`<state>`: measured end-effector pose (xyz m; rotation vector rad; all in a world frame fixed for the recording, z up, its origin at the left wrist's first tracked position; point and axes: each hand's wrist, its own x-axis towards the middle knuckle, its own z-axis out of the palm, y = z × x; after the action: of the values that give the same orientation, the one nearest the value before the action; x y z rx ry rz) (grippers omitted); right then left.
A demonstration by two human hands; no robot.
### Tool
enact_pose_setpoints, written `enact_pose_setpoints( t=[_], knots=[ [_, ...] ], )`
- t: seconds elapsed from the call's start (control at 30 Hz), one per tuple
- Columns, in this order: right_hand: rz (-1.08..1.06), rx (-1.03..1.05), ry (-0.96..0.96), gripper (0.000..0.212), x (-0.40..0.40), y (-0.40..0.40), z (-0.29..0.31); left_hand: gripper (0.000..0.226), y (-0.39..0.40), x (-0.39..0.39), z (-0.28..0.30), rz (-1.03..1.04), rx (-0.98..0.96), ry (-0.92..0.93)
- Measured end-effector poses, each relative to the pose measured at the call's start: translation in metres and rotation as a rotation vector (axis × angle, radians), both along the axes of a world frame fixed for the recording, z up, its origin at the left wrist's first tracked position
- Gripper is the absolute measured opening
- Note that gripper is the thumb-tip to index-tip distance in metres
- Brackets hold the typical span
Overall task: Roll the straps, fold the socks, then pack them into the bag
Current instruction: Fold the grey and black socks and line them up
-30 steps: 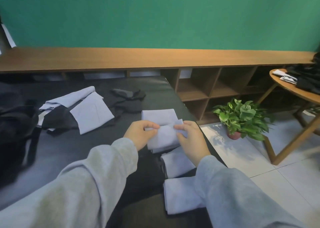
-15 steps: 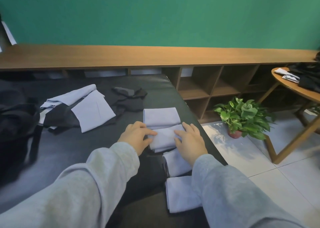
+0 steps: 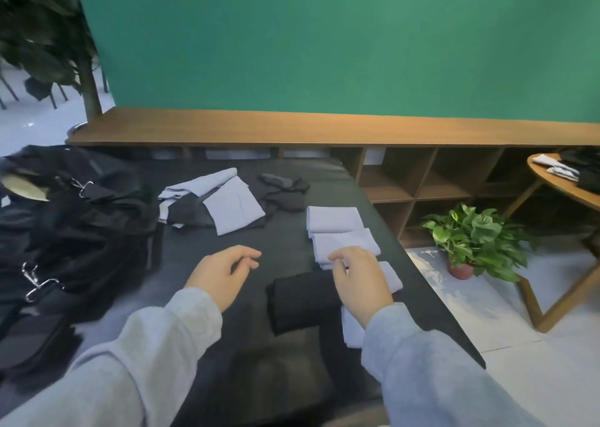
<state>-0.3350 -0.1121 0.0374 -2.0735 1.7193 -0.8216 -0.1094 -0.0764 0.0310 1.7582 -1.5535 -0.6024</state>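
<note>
Several folded pale blue socks lie in a row along the right edge of the black table (image 3: 201,371): the farthest (image 3: 334,218), a second (image 3: 345,243), and nearer ones partly hidden by my right hand (image 3: 360,279). That hand hovers over them with loosely curled fingers and holds nothing. A folded black sock (image 3: 300,300) lies just left of it. My left hand (image 3: 224,272) floats over bare table, fingers relaxed. A loose heap of pale blue and black socks (image 3: 227,204) lies farther back. The black bag (image 3: 74,222) with metal strap clips (image 3: 34,282) fills the left.
A wooden shelf unit (image 3: 422,186) runs behind the table under a green wall. A potted plant (image 3: 474,241) stands on the tiled floor to the right, beside a round wooden table (image 3: 565,189) that carries more socks. A dark tree (image 3: 48,37) stands far left.
Both hands let go of the folded pale blue sock and pulled back; my left hand moved left. The view swung left and up, so the black bag shows.
</note>
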Motion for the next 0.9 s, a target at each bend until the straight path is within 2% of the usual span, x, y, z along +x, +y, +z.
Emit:
enact_pose_setpoints(
  t=[0.23,0.5,0.6,0.73,0.9],
  knots=[
    [0.120,-0.165,-0.054,0.020,0.038,0.052,-0.003,0.024,0.052,0.036,-0.016,0.196,-0.086,0.089],
    [0.296,-0.075,-0.015,0.021,0.085,0.074,-0.019,0.030,0.080,0.071,-0.048,0.234,-0.076,0.114],
    [0.315,-0.057,-0.010,0.021,0.098,0.073,-0.020,0.027,0.081,0.084,-0.057,0.261,-0.074,0.020],
    [0.337,-0.031,-0.008,0.022,0.114,0.067,-0.019,0.037,0.083,0.101,-0.076,0.256,-0.141,-0.123],
    [0.320,0.075,-0.018,0.024,0.136,0.051,-0.024,0.046,0.078,0.104,-0.096,0.243,-0.124,-0.507]
  ],
)
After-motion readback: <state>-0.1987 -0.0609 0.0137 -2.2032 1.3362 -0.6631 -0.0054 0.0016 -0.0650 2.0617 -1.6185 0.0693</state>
